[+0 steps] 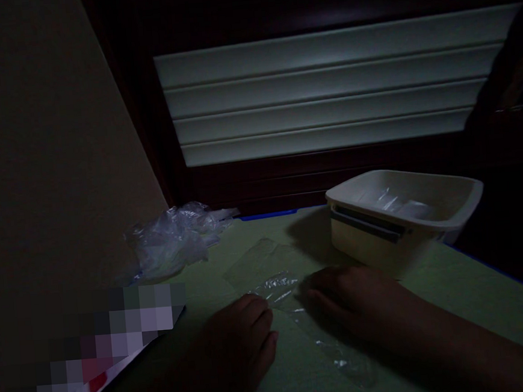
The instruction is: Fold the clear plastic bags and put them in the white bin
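A clear plastic bag point(280, 288) lies flat on the green tabletop between my hands, creased and shiny in its middle. My left hand point(240, 336) is at its near left edge, with fingers curled and closed at the plastic. Across from it, my right hand point(346, 292) has its fingers drawn together on the bag's right side. Both sets of fingertips are dark and partly hidden. The thin film runs beyond the hands, both away from me and toward the front of the table.
At the back left sits a crumpled pile of clear bags point(174, 239). A white plastic bin point(369, 251) with clear film inside stands at the back right. A blurred-out flat item point(115, 352) lies at left. Behind the table point(240, 391) is a dark-framed slatted panel point(326, 94).
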The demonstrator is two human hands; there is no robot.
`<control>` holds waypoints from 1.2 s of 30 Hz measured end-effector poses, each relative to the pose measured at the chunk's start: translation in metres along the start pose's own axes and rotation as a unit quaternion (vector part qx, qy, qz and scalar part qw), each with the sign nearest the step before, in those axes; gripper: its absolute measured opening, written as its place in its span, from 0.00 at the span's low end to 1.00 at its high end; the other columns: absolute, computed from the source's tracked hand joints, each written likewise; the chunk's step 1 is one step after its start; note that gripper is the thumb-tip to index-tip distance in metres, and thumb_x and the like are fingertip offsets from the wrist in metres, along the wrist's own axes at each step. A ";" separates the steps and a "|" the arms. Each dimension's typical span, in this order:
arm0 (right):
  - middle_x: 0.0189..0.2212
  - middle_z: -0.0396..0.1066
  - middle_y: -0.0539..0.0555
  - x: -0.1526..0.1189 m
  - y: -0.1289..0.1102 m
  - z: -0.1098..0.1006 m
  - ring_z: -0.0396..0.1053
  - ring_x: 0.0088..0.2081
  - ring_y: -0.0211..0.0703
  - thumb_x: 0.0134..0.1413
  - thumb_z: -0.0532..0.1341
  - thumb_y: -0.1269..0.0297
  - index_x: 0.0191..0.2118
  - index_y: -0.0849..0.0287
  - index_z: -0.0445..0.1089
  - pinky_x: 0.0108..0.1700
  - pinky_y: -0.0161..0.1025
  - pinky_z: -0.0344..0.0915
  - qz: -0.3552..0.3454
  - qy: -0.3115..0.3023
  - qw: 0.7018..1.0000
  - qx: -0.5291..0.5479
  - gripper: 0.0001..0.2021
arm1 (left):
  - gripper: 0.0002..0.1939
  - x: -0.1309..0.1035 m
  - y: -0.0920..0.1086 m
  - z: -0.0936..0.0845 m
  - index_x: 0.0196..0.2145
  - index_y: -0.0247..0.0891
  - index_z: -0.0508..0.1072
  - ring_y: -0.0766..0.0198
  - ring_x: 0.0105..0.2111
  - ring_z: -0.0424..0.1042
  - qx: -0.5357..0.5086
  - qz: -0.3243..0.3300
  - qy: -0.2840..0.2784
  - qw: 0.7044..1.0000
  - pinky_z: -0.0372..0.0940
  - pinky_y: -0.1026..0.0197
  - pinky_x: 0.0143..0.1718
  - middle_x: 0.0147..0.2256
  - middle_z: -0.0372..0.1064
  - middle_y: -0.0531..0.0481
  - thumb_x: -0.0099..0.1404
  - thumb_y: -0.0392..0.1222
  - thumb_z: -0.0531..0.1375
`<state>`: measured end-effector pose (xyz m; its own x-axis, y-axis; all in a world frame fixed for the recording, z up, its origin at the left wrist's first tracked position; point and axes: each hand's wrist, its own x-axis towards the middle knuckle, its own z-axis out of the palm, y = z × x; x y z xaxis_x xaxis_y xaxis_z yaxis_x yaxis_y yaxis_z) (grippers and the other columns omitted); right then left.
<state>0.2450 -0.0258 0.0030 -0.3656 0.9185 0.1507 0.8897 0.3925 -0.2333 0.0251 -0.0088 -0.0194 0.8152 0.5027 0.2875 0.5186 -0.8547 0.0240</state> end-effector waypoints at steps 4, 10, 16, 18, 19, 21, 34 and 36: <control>0.53 0.63 0.65 0.004 -0.001 0.010 0.63 0.52 0.51 0.59 0.50 0.62 0.53 0.65 0.64 0.50 0.46 0.61 -0.085 0.062 0.994 0.012 0.20 | 0.07 -0.001 -0.001 0.000 0.35 0.34 0.68 0.59 0.35 0.68 -0.020 -0.017 0.010 1.000 0.67 0.58 0.37 0.36 0.68 0.44 0.60 0.30 0.52; 0.56 0.59 0.66 0.001 -0.012 0.013 0.56 0.57 0.53 0.59 0.51 0.58 0.56 0.66 0.60 0.56 0.51 0.54 -0.142 -0.028 0.989 0.022 0.23 | 0.07 -0.001 -0.003 0.003 0.35 0.33 0.68 0.58 0.36 0.68 -0.021 -0.021 0.004 1.000 0.67 0.56 0.37 0.37 0.67 0.44 0.61 0.30 0.51; 0.27 0.72 0.56 0.001 0.013 -0.004 0.69 0.26 0.41 0.60 0.49 0.62 0.29 0.60 0.70 0.27 0.36 0.61 0.002 -0.024 0.999 -0.031 0.15 | 0.08 0.000 -0.002 0.000 0.35 0.34 0.68 0.58 0.35 0.68 -0.024 -0.032 -0.018 0.999 0.67 0.56 0.36 0.37 0.67 0.44 0.61 0.31 0.51; 0.25 0.71 0.56 0.003 0.018 -0.001 0.68 0.23 0.39 0.60 0.48 0.62 0.27 0.60 0.68 0.23 0.34 0.56 0.044 -0.005 0.999 -0.029 0.16 | 0.09 -0.001 -0.003 0.001 0.36 0.33 0.69 0.58 0.36 0.68 -0.035 -0.039 -0.006 0.999 0.67 0.56 0.37 0.37 0.68 0.44 0.62 0.31 0.50; 0.25 0.71 0.56 0.004 0.019 0.002 0.67 0.23 0.39 0.60 0.48 0.62 0.27 0.60 0.68 0.23 0.34 0.55 0.053 0.003 0.998 -0.022 0.16 | 0.10 -0.001 -0.003 0.001 0.36 0.33 0.69 0.58 0.37 0.67 -0.037 -0.042 0.008 0.998 0.67 0.55 0.38 0.38 0.68 0.43 0.62 0.31 0.49; 0.24 0.71 0.56 0.005 0.016 0.010 0.67 0.23 0.38 0.59 0.49 0.63 0.27 0.60 0.67 0.24 0.34 0.54 0.052 0.013 0.998 -0.012 0.14 | 0.11 -0.002 -0.003 0.003 0.36 0.33 0.70 0.57 0.40 0.67 -0.033 -0.045 0.046 0.997 0.66 0.54 0.41 0.40 0.68 0.43 0.62 0.31 0.48; 0.30 0.69 0.51 -0.003 -0.006 -0.004 0.66 0.31 0.38 0.49 0.62 0.63 0.33 0.60 0.69 0.32 0.31 0.59 -0.101 -0.045 0.976 0.187 0.07 | 0.10 0.000 -0.005 0.001 0.32 0.34 0.68 0.61 0.33 0.66 -0.083 -0.027 -0.006 0.996 0.64 0.59 0.35 0.33 0.66 0.47 0.63 0.31 0.48; 0.32 0.68 0.51 -0.006 -0.010 -0.006 0.66 0.32 0.37 0.46 0.65 0.64 0.34 0.60 0.70 0.33 0.30 0.60 -0.134 -0.103 0.961 0.217 0.08 | 0.10 0.000 -0.005 0.003 0.32 0.34 0.68 0.61 0.34 0.66 -0.082 -0.023 -0.002 0.996 0.63 0.60 0.34 0.33 0.66 0.47 0.63 0.31 0.48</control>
<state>0.2404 -0.0353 0.0101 -0.6521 0.7541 0.0776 0.5742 0.5581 -0.5990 0.0225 -0.0041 -0.0221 0.7931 0.5412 0.2795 0.5058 -0.8408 0.1929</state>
